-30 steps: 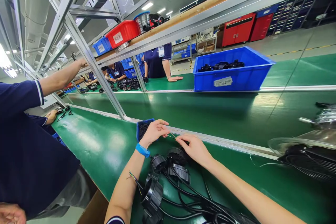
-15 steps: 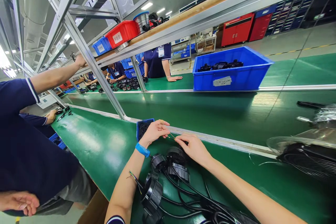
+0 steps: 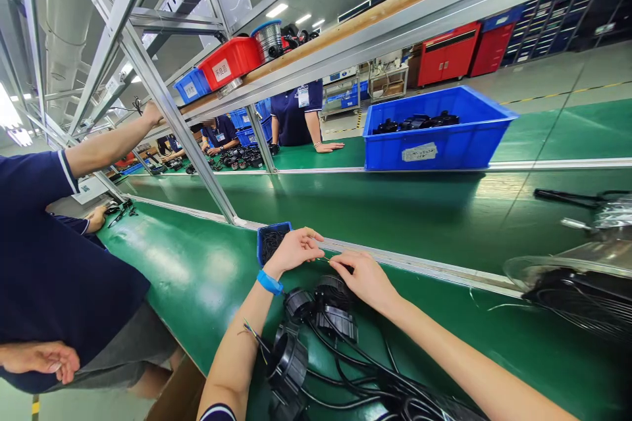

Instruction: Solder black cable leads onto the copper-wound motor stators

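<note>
My left hand [image 3: 294, 251], with a blue wristband [image 3: 269, 282], pinches one end of a thin wire [image 3: 324, 259] above the green bench. My right hand [image 3: 363, 276] pinches the other end of that wire, close to the left hand. Below both hands lie several round black parts with black cables [image 3: 320, 316]. A small blue tray of dark bits [image 3: 270, 241] sits just left of my left hand.
A person in a dark blue shirt [image 3: 54, 256] stands at my left, one arm raised to the metal rack post [image 3: 172, 118]. A big blue bin [image 3: 434, 128] stands across the conveyor belt. Other workers stand beyond it. A black fan grille [image 3: 577, 296] lies at right.
My hands have stayed in place, fingers shifting slightly on the wire. The person at my left has moved a little, their lower hand sliding right.
</note>
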Available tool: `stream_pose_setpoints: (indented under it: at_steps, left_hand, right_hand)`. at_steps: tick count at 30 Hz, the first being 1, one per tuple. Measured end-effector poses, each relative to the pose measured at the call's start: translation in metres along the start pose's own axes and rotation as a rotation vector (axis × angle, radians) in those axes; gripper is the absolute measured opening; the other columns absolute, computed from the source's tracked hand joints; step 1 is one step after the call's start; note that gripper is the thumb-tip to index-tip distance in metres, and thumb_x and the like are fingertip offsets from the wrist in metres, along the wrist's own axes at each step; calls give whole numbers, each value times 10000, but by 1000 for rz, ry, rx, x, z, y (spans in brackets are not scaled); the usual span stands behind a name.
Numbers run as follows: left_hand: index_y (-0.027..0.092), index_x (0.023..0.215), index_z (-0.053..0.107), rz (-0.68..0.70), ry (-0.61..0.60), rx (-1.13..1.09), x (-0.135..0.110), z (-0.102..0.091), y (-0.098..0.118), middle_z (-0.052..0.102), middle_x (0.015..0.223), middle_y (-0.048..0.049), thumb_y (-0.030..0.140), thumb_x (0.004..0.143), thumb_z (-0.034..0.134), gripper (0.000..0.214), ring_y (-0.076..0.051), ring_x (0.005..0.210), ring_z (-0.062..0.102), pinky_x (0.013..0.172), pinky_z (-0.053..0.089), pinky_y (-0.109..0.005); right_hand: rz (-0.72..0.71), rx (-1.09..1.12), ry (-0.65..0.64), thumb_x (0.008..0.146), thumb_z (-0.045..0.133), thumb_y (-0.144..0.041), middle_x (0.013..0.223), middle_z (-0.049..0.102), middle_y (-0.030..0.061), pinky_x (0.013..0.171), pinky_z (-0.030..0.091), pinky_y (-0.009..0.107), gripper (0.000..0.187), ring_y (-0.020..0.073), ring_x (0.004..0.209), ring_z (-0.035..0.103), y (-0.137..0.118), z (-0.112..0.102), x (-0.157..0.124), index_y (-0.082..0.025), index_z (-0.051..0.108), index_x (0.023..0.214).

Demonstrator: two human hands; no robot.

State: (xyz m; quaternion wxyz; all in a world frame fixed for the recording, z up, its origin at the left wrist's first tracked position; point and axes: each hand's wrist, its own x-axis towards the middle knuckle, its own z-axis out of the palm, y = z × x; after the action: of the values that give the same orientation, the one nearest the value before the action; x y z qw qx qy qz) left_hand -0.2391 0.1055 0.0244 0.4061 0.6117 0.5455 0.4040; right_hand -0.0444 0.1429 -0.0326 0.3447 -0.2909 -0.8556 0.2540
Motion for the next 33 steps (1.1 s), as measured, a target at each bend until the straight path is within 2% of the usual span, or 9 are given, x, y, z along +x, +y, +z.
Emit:
stream_pose_setpoints:
  at_steps: [6, 11, 12, 14, 16, 18, 24, 31, 33]
  left_hand:
    - [96, 909, 689, 47, 88, 69, 3, 16, -5, 585, 615, 23, 366, 668, 851, 396, -80, 560, 500, 563, 374, -217]
    - [110, 993, 679, 76, 374, -49, 6, 12, -1, 541, 575, 57, 359, 661, 845, 447, -70, 530, 446, 532, 337, -209]
    - [108, 1029, 676, 52, 393, -75, 6, 11, 0, 534, 570, 62, 364, 664, 840, 476, -66, 514, 434, 518, 331, -209]
    - [92, 1079, 687, -45, 309, -97, 6, 10, 0, 528, 562, 61, 390, 647, 846, 548, -58, 480, 409, 487, 310, -210]
    - [73, 1073, 717, -142, 145, -128, 5, 13, 0, 537, 569, 45, 436, 618, 857, 598, -52, 475, 401, 472, 290, -210]
    - [62, 1012, 747, -166, 46, -197, 5, 18, -1, 556, 598, 22, 491, 603, 856, 603, -47, 498, 401, 478, 279, -209]
    - [72, 911, 775, -95, 67, -243, 5, 22, -4, 626, 695, -34, 538, 603, 854, 564, -53, 545, 413, 498, 282, -215]
    - [73, 794, 743, -73, 101, -170, 8, 22, -9, 576, 619, -9, 553, 651, 815, 507, -63, 535, 424, 498, 303, -215]
    - [79, 786, 729, -76, 109, -165, 8, 22, -11, 555, 602, 5, 565, 664, 803, 507, -58, 521, 417, 493, 296, -211]
  right_hand:
    - [40, 60, 26, 923, 459, -411, 820, 738, 63, 852, 432, 443, 346, 264, 804, 652, 0, 1, 0, -232, 738, 825]
    - [159, 175, 104, 917, 430, -471, 793, 730, 67, 747, 493, 386, 399, 258, 757, 666, 10, 0, 3, -211, 704, 789]
    - [185, 198, 122, 917, 419, -492, 761, 720, 70, 710, 501, 375, 420, 255, 724, 664, 12, 0, 4, -204, 692, 779]
    - [213, 245, 141, 914, 407, -535, 720, 705, 73, 662, 515, 359, 456, 251, 683, 663, 15, -1, 5, -196, 675, 765]
    - [208, 289, 131, 907, 415, -563, 719, 707, 73, 651, 527, 347, 473, 246, 681, 668, 14, -2, 6, -195, 673, 760]
    - [193, 321, 108, 899, 433, -575, 727, 715, 72, 655, 534, 343, 474, 241, 678, 672, 11, -2, 6, -197, 679, 756]
    - [151, 346, 22, 887, 464, -511, 707, 719, 54, 666, 522, 346, 414, 232, 661, 660, 2, -5, 6, -208, 679, 703]
    - [175, 279, 2, 805, 542, -443, 890, 769, 68, 753, 513, 385, 318, 284, 827, 693, 5, -2, 6, -219, 767, 833]
    - [209, 257, 2, 794, 524, -429, 865, 769, 70, 737, 498, 389, 321, 290, 803, 692, 8, -2, 5, -217, 765, 792]
